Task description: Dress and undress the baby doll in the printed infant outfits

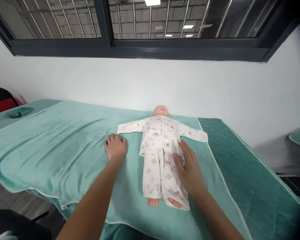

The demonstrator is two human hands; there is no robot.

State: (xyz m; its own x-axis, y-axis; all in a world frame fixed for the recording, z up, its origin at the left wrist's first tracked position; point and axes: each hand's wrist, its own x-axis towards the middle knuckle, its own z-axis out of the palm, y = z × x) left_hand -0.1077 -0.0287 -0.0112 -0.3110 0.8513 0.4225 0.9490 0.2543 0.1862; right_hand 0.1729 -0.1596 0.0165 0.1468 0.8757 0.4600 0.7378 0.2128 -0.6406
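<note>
A: Near end first. What's there?

B: The clothed doll (156, 143) lies on its back on the pale green blanket (130, 205), its feet (153, 202) pointing toward the person. On the doll's side by the right hand, the hem of the trousers (153, 173) reaches past the foot and spreads onto the blanket.

A: Trouble?

B: Possibly. A tug there could catch the toes in the loose hem or twist the leg.

A: And the right hand (190, 170)?

B: Alongside the doll's leg, fingers loosely spread, gripping nothing. I can't tell whether the thumb touches the trousers or sits just above them. If it touches, a careless sweep might ruck the cloth.

A: The left hand (115, 146)?

B: On the doll's opposite side, palm down near a cuff, also holding nothing. Leaning on it and shifting could drag the blanket, with the doll on top.

A: Further up the doll?

B: The jacket (153, 133) overlaps the trousers, its sleeves (131, 127) stretched out either side of the doll. No doll hand shows at either cuff, so a snagged end would probably crumple.

A: And past the doll?

B: The wall (215, 86), near its head (160, 110). A shove from the feet could bump it, I'd judge.
</note>
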